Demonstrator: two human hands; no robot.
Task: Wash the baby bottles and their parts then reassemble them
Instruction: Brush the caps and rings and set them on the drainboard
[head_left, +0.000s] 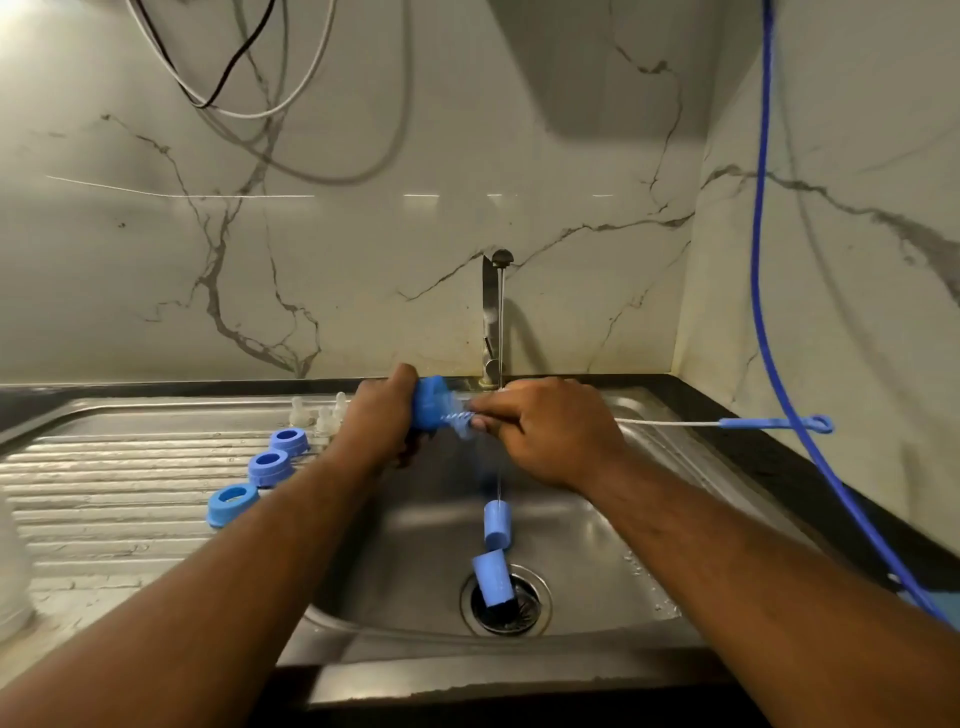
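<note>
Forearms (234, 571) stretch toward the tap (490, 312). Below it, left hand (379, 421) grips a blue collar (432, 402); right hand (550, 436) holds the brush (460, 419).

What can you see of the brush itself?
The brush is a thin white wire stem with short blue spiral bristles at one end and a blue loop at the other. It lies roughly level above the sink, bristles poking into a blue ring gripped by the left hand; the right hand pinches the stem beside them.

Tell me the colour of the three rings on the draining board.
Blue; the rings show best in the head view.
</note>
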